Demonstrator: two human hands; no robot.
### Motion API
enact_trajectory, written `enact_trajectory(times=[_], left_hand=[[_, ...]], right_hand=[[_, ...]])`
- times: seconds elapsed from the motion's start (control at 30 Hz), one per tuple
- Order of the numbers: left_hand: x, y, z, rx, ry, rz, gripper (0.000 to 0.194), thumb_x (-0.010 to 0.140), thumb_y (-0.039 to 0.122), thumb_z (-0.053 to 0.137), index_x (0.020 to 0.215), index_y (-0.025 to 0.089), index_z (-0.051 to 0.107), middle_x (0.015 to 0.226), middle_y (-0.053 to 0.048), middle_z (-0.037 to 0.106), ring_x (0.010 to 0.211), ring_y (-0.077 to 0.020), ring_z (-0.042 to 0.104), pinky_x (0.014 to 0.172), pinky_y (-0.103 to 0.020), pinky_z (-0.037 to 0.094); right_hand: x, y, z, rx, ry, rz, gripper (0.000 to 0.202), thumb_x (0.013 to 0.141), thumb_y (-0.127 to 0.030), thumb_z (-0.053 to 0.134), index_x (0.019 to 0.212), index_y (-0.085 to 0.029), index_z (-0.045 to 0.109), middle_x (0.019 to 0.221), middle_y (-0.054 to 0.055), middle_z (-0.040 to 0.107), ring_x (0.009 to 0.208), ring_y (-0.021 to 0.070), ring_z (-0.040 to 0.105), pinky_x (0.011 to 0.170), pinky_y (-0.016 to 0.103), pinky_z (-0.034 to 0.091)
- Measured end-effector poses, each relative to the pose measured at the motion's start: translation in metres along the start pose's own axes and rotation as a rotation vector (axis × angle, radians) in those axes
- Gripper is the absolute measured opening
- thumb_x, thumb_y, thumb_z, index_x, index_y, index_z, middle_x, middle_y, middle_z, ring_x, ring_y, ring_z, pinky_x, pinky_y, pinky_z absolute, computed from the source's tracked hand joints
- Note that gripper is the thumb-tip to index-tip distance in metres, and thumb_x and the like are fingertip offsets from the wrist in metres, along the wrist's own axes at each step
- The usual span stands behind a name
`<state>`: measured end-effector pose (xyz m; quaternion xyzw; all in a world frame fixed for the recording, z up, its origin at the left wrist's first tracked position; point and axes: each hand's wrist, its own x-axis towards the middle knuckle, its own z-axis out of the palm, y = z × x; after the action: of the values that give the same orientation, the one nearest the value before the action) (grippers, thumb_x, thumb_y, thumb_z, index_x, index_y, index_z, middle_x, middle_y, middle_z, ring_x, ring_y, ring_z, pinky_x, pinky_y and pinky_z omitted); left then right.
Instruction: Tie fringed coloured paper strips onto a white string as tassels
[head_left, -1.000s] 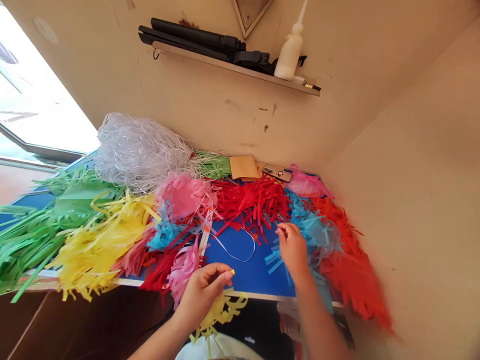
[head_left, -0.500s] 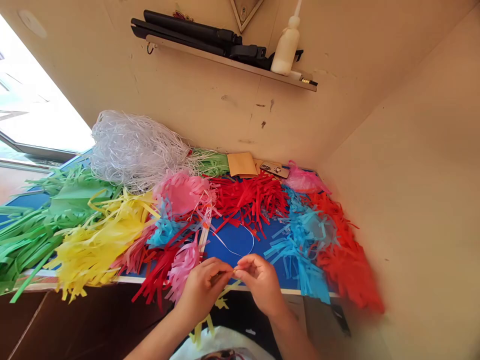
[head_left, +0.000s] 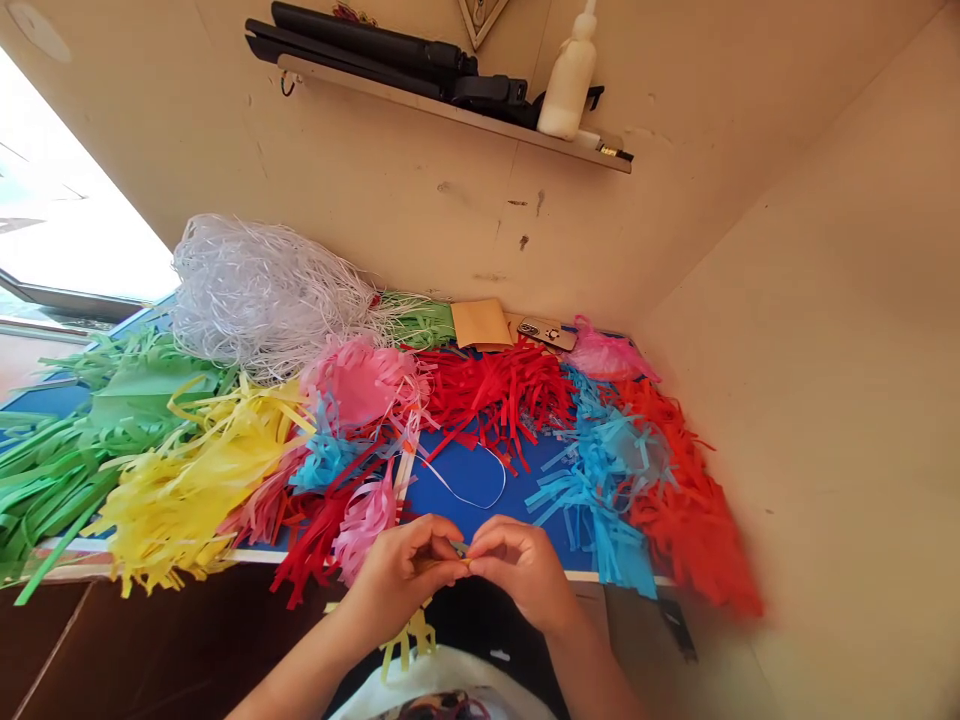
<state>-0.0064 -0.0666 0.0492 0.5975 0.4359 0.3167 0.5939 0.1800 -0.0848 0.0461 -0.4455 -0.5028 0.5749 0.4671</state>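
Observation:
My left hand (head_left: pixel 409 570) and my right hand (head_left: pixel 517 565) meet fingertip to fingertip just in front of the table edge. Both are pinched on a small twisted bit of yellow tissue paper, mostly hidden by the fingers. Yellow fringe strips (head_left: pixel 412 640) hang below my left hand and seem to belong to it. Beyond my fingers, a thin white ribbon (head_left: pixel 469 500) curves over the blue tabletop (head_left: pixel 450 465). Pink fringed paper (head_left: pixel 369 515) lies beside my left hand. Blue fringed paper (head_left: pixel 600 500) is to the right of my right hand.
Green (head_left: pixel 142 400), yellow (head_left: pixel 202 480) and red (head_left: pixel 502 390) fringed paper piles cover much of the table, with orange-red fringe (head_left: pixel 690 500) by the right wall. White ribbon strands (head_left: pixel 262 290) are heaped behind. A phone (head_left: pixel 547 333) lies near the wall; a shelf (head_left: pixel 450 108) holds a bottle (head_left: pixel 570 80).
My hands have dropped slightly toward me, and the fingers have shifted on the yellow paper. The whole view has moved a little; the paper piles stay put.

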Motion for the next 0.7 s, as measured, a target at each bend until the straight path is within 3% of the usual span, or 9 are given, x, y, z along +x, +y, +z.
enact_trajectory(times=[0.2,0.37,0.53,0.63,0.7], left_hand=[[0.003,0.003,-0.004,-0.02,-0.032,-0.03,0.026,0.073,0.038,0.076,0.088,0.019,0.069,0.066,-0.001,0.069,0.058,-0.0148,0.064,0.055,-0.024,0.051],[0.007,0.004,-0.007,0.189,-0.026,0.226,0.013,0.077,0.033,0.074,0.081,0.022,0.075,0.073,-0.003,0.071,0.068,-0.0151,0.066,0.063,-0.024,0.052],[0.003,0.002,-0.009,0.324,0.061,0.314,0.014,0.085,0.032,0.065,0.08,0.021,0.073,0.073,-0.003,0.07,0.066,-0.0142,0.066,0.06,-0.023,0.052],[-0.002,0.002,-0.01,0.481,0.192,0.488,0.016,0.083,0.029,0.068,0.097,0.022,0.071,0.092,-0.006,0.073,0.084,-0.0181,0.069,0.081,-0.031,0.054],[-0.004,0.003,-0.009,0.55,0.275,0.628,0.017,0.084,0.023,0.067,0.101,0.023,0.069,0.095,-0.004,0.072,0.088,-0.0167,0.068,0.098,-0.038,0.048]], right_hand=[[-0.003,0.005,0.004,0.066,0.065,0.018,0.014,0.066,-0.022,0.084,0.075,-0.025,0.074,0.073,-0.003,0.069,0.068,0.0131,0.064,0.066,0.023,0.051],[-0.006,0.0,0.004,-0.102,0.095,-0.055,0.008,0.073,-0.02,0.078,0.079,-0.025,0.073,0.075,-0.002,0.071,0.07,0.0143,0.066,0.068,0.024,0.053],[-0.008,-0.005,0.003,-0.255,0.182,-0.143,0.006,0.081,-0.018,0.066,0.083,-0.023,0.068,0.08,-0.001,0.069,0.073,0.0137,0.065,0.069,0.023,0.053],[-0.009,-0.006,0.005,-0.342,0.196,-0.191,0.008,0.082,-0.017,0.065,0.087,-0.023,0.066,0.081,-0.001,0.069,0.075,0.0135,0.066,0.071,0.023,0.053],[-0.01,-0.008,0.008,-0.409,0.2,-0.231,0.008,0.083,-0.016,0.064,0.087,-0.023,0.065,0.081,-0.001,0.07,0.075,0.0135,0.067,0.072,0.023,0.053]])
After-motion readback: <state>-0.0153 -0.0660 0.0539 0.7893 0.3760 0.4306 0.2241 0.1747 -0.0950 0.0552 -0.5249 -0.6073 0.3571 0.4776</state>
